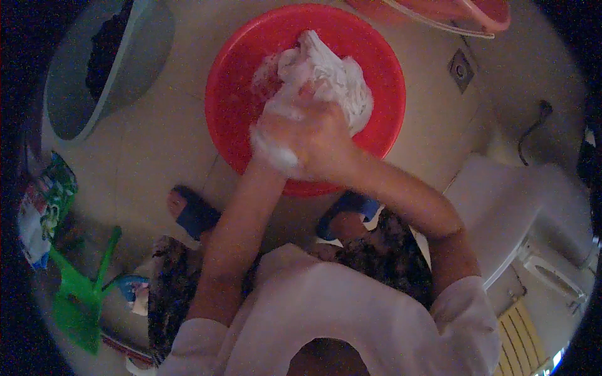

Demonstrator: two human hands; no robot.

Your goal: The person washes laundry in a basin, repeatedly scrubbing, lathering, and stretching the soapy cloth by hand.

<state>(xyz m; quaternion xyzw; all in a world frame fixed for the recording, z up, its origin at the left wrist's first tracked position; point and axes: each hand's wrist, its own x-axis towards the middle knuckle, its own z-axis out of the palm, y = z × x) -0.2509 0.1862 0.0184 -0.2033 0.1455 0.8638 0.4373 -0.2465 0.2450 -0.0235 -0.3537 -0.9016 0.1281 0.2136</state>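
A white cloth [332, 78] lies bunched and wet in a round red basin [219, 94] on the floor. My left hand [274, 133] and my right hand [325, 139] are pressed together over the near part of the basin, closed on the cloth's near end. White suds cling to the left hand and wrist, and more foam lies around the cloth. Most of the fingertips are hidden by the hands and suds. The bulk of the cloth spreads beyond my hands toward the far side of the basin.
A grey-green tub [113, 100] with dark contents stands at the far left. Nearer are a printed bag [50, 207] and a green plastic object [81, 294]. A pinkish-red basin [433, 9] is at the far right, near a floor drain [461, 67]. A white fixture [495, 207] stands at right.
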